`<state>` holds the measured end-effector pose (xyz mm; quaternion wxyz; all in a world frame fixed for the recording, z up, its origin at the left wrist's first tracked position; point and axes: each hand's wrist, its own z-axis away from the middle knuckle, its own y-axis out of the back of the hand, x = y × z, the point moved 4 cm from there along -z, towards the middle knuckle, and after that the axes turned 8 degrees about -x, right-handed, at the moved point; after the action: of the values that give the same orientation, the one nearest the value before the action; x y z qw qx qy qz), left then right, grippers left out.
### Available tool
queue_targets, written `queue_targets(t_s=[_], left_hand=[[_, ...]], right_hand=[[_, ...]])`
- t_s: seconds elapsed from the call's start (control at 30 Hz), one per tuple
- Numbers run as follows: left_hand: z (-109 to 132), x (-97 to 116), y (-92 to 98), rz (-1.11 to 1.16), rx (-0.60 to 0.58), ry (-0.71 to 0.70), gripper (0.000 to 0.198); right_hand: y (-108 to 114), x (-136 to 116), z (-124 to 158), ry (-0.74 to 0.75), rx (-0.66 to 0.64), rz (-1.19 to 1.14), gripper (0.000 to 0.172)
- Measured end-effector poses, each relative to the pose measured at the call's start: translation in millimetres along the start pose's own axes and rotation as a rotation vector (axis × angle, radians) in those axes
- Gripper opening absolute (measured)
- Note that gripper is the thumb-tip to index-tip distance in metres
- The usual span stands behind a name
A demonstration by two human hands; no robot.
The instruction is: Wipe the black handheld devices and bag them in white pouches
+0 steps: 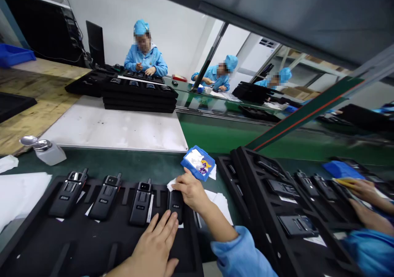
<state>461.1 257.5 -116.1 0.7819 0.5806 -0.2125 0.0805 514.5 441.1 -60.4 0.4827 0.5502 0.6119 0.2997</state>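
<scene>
A black foam tray (33, 244) lies before me with black handheld radios in its slots; their lower faces bear white lettering. My right hand (192, 191) pinches a small white wipe (171, 185) against the upper end of the rightmost radio (175, 207). My left hand (158, 242) lies flat with fingers stretched, the fingertips at that radio's lower end. To its left sit a radio (140, 205), another radio (105, 199) and one more radio (67, 195), each with a stub antenna. White paper slips show beside them.
Beyond the tray stands a blue bin (188, 167) with white wipes and yellow and purple bits. A pump bottle (51, 152) and white sheets (18, 195) are at left. Stacked foam trays (255, 211) stand at right, near a co-worker's hands (366, 199). More co-workers sit across the bench.
</scene>
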Motion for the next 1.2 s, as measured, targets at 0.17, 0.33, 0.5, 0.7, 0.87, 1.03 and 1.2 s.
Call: queue_targets(t_s=[0.17, 0.33, 0.5, 0.7, 0.87, 1.03, 1.2], left_hand=[[-3.4, -4.6, -10.2, 0.014, -0.028, -0.015, 0.084], [-5.3, -5.6, -14.6, 0.002, -0.008, 0.009, 0.086], [-7.3, -6.8, -13.8, -0.019, -0.018, -0.011, 0.086], [-2.4, -2.5, -4.3, -0.011, -0.019, 0.021, 0.090], [-5.8, -4.1, -5.8, -0.012, -0.057, 0.006, 0.089], [-4.9, -3.1, -5.9, -0.015, -0.026, 0.020, 0.088], [-1.2, -0.8, -0.1, -0.030, -0.016, 0.022, 0.091]], right_hand=[[7.1, 6.9, 20.8, -0.010, 0.029, -0.008, 0.033], [-1.0, 1.6, 3.3, 0.021, 0.032, -0.013, 0.035], [6.9, 6.8, 16.8, 0.003, 0.013, -0.011, 0.033], [-3.1, -1.3, -3.0, 0.038, 0.025, -0.026, 0.035], [4.0, 8.0, 18.1, 0.000, 0.051, -0.027, 0.034], [3.5, 1.3, 12.8, 0.000, 0.081, 0.000, 0.034], [-0.5, -5.4, 3.3, 0.048, 0.019, -0.010, 0.035]])
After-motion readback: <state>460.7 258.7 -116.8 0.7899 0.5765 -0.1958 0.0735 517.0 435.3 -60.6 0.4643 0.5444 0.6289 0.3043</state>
